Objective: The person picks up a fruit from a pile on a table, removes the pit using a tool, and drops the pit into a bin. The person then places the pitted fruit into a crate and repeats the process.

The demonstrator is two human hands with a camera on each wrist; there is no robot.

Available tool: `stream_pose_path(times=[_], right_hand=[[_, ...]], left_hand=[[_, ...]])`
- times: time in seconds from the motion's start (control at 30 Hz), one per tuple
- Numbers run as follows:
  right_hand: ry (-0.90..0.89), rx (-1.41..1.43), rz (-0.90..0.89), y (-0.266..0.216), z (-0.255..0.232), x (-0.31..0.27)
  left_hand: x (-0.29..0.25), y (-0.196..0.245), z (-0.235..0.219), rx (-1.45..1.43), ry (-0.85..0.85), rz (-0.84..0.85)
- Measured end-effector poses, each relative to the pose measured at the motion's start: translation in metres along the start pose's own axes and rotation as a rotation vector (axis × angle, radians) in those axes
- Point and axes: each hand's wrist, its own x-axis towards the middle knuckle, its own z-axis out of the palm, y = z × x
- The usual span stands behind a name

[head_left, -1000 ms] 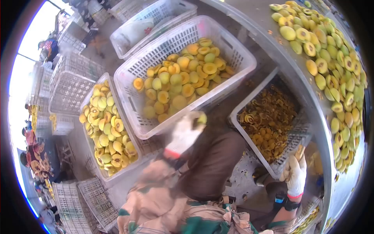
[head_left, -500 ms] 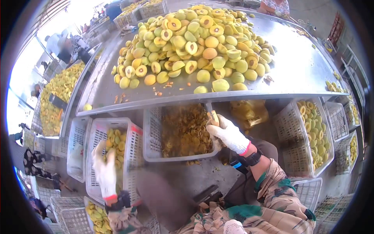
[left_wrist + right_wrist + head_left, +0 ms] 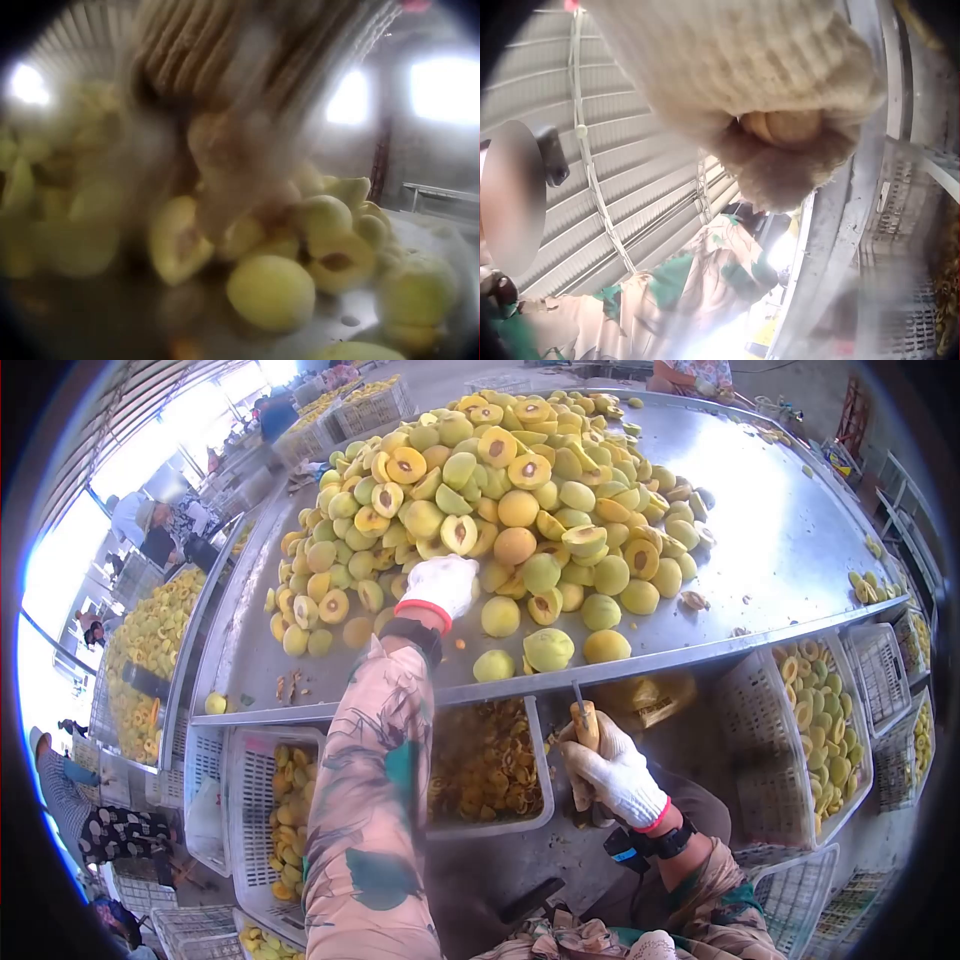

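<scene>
My gloved left hand reaches to the near side of a large pile of halved yellow peaches, many with brown stones showing. In the left wrist view its blurred fingers point down among the fruit, close to a cut half; whether they grip one I cannot tell. Below the table's front edge, my gloved right hand grips a wooden-handled tool with a thin metal end pointing up. The right wrist view shows the curled glove around the rounded handle end.
The metal table has a raised front edge. Under it stands a crate of brown stones and scraps. Left of that is a white crate with peach halves; another full crate stands at right. People work at the far left.
My left hand held a peach half by the left crate, then opened over that crate, and has now moved up to the pile. The right hand keeps its tool. The head view swung to the table.
</scene>
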Motion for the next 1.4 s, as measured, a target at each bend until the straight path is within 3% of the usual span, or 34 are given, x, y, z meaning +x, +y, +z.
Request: stream_pose_path(times=[0.17, 0.27, 0.3, 0.33, 0.37, 0.43, 0.5, 0.63, 0.7, 0.77, 0.8, 0.9, 0.97, 1.0, 1.07, 1.2, 1.3, 1.37, 1.4], right_hand=[[0.039, -0.044, -0.003, 0.003, 0.001, 0.006], [0.070, -0.036, -0.006, -0.002, 0.009, 0.002], [0.073, 0.004, 0.002, -0.006, 0.013, -0.002], [0.076, -0.004, -0.019, 0.000, 0.013, -0.002], [0.071, -0.018, -0.049, 0.004, 0.013, 0.000], [0.061, -0.018, -0.021, 0.005, 0.018, -0.002], [-0.007, 0.030, -0.035, 0.012, 0.024, 0.001], [-0.109, -0.009, -0.023, 0.018, 0.046, 0.004], [-0.147, -0.032, 0.039, 0.032, 0.047, 0.010], [-0.133, -0.111, 0.128, 0.041, 0.048, 0.015], [-0.116, -0.296, 0.211, 0.045, 0.046, 0.018], [-0.063, -1.079, 0.003, 0.070, 0.039, 0.034], [-0.117, -1.108, 0.087, 0.072, 0.040, 0.037], [-0.127, -1.146, 0.150, 0.072, 0.040, 0.041], [-0.159, -1.241, 0.221, 0.065, 0.050, 0.048], [-0.362, -1.554, 0.083, 0.112, 0.054, 0.088], [-0.722, -1.876, 0.217, 0.140, 0.065, 0.124], [-1.110, -2.007, 0.135, 0.167, 0.064, 0.144], [-1.133, -1.999, 0.214, 0.183, 0.066, 0.155]], left_hand=[[-0.011, 0.000, -0.007, -0.088, -0.013, -0.013], [-0.042, -0.004, -0.018, -0.259, 0.034, -0.154], [-0.057, -0.011, -0.014, -0.363, 0.185, -0.138], [-0.079, -0.010, -0.023, -0.584, 0.237, -0.207], [-0.095, -0.019, -0.017, -0.845, 0.295, -0.166], [-0.143, -0.022, -0.014, -1.658, 0.287, -0.199], [-0.191, -0.020, 0.008, -2.115, 0.336, -0.022], [-0.274, 0.014, 0.029, -2.548, 0.349, -0.212], [-0.299, 0.021, 0.061, -2.550, 0.451, -0.352], [-0.311, 0.035, 0.080, -2.640, 0.534, -0.294], [-0.314, 0.041, 0.084, -2.663, 0.548, -0.285], [-0.319, 0.040, 0.088, -2.708, 0.547, -0.306], [-0.318, 0.026, 0.086, -2.668, 0.543, -0.260], [-0.317, 0.023, 0.076, -2.674, 0.603, -0.158], [-0.316, 0.003, 0.076, -2.581, 0.665, -0.203], [-0.313, -0.022, 0.098, -2.571, 0.775, -0.121], [-0.322, -0.028, 0.111, -2.580, 0.848, -0.248], [-0.328, -0.033, 0.109, -2.550, 0.851, -0.272], [-0.330, -0.034, 0.106, -2.563, 0.844, -0.251]])
